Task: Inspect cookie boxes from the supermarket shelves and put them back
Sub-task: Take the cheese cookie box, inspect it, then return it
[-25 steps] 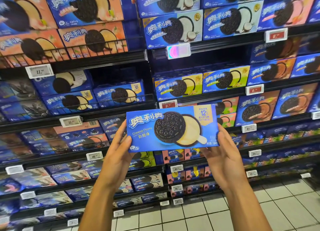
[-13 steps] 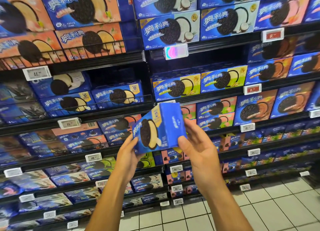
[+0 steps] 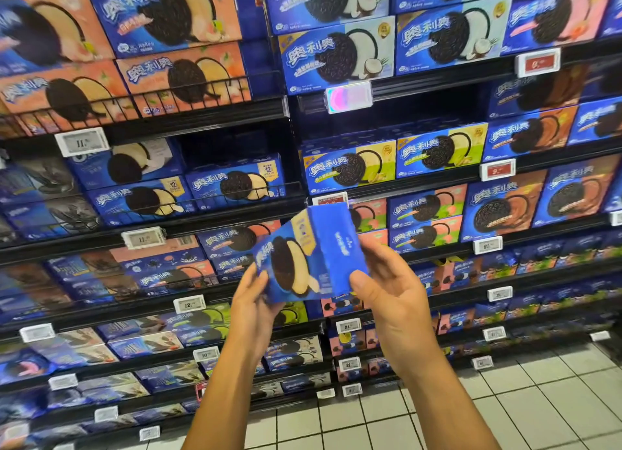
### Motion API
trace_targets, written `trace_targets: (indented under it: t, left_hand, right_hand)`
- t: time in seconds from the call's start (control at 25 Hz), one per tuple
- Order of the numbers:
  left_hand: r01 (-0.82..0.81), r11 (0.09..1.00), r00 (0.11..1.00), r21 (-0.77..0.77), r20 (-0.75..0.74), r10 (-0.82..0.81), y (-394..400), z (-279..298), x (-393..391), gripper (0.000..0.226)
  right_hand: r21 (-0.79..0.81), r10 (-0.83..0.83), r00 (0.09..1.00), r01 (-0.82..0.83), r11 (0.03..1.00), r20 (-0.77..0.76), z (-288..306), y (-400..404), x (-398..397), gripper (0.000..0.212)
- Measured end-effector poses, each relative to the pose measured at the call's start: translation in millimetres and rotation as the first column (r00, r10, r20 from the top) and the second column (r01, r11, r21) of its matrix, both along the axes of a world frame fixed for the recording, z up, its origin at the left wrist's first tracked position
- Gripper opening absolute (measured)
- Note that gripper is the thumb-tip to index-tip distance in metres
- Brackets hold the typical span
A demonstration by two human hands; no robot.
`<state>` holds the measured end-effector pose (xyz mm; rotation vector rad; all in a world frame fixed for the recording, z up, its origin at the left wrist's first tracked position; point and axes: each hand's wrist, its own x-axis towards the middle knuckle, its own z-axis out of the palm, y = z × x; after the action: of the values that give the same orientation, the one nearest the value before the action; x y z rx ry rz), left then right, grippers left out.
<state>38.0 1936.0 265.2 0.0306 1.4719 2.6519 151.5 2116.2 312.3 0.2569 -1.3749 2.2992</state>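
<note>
Head view: blue cookie box [image 3: 309,257], cookie picture, writing blurred.

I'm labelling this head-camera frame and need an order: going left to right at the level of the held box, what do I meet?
Left hand → blue cardboard cookie box with a dark sandwich cookie pictured on its front, turned so a plain blue side panel shows → right hand. Both hands hold the box in front of the black supermarket shelves.

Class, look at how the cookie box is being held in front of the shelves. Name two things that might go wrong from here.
1. The cookie box sits tilted between the left hand and right hand, held mostly at its lower edges; it might slip to the tiled floor.
2. Neighbouring shelf boxes look alike, so it may be reshelved wrongly.
</note>
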Motion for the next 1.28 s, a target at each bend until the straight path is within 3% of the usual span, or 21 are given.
trace_targets:
  t: [0.08, 0.16, 0.24, 0.36, 0.52, 0.72, 0.92, 1.12, 1.28]
  left_hand:
    - [-0.175, 0.984, 0.980, 0.024, -0.092, 0.177, -5.6, 8.6, 2.3, 0.042]
    - [-0.318, 0.947, 0.916, 0.055, -0.241, 0.321, -8.7, 17.1, 9.5, 0.047]
    - [-0.338, 0.941, 0.860, -0.005, -0.409, 0.306, -8.5, 24.2, 21.1, 0.053]
    - [-0.259, 0.956, 0.828, -0.134, -0.541, 0.149, -8.5, 32.0, 38.7, 0.062]
    - [-0.216, 0.939, 0.836, -0.268, -0.548, 0.035, -10.4, 33.9, 49.1, 0.066]
    - [-0.264, 0.938, 0.866, -0.225, -0.482, 0.129, 1.3, 30.3, 56.9, 0.071]
    - [-0.272, 0.937, 0.869, -0.218, -0.474, 0.142, -1.0, 27.7, 57.2, 0.061]
    - [-0.265, 0.932, 0.865, -0.246, -0.489, 0.117, -3.5, 31.6, 60.6, 0.062]
    - [-0.246, 0.910, 0.853, -0.333, -0.521, 0.040, 0.3, 37.8, 68.5, 0.063]
  right_hand:
    - [-0.216, 0.036, 0.997, -0.019, 0.976, 0.075, -9.6, 13.2, -6.3, 0.058]
    - [-0.374, 0.063, 0.982, 0.007, 0.927, 0.176, -23.4, 23.1, -11.1, 0.047]
    - [-0.493, 0.121, 0.967, 0.006, 0.870, 0.226, -35.7, 28.0, -14.9, 0.039]
    - [-0.607, 0.165, 0.970, -0.022, 0.794, 0.181, -41.6, 30.0, -18.5, 0.041]
    - [-0.574, 0.083, 0.982, 0.030, 0.818, 0.169, -42.7, 33.7, -18.7, 0.029]
    - [-0.546, 0.056, 0.991, 0.018, 0.838, 0.119, -32.4, 41.2, -12.1, 0.018]
    - [-0.554, 0.043, 0.991, 0.034, 0.832, 0.126, -32.1, 45.5, -6.7, 0.042]
    - [-0.536, 0.023, 0.987, 0.069, 0.841, 0.162, -37.6, 44.4, -9.4, 0.027]
    - [-0.523, 0.035, 0.976, 0.083, 0.848, 0.213, -46.1, 46.5, -14.0, 0.033]
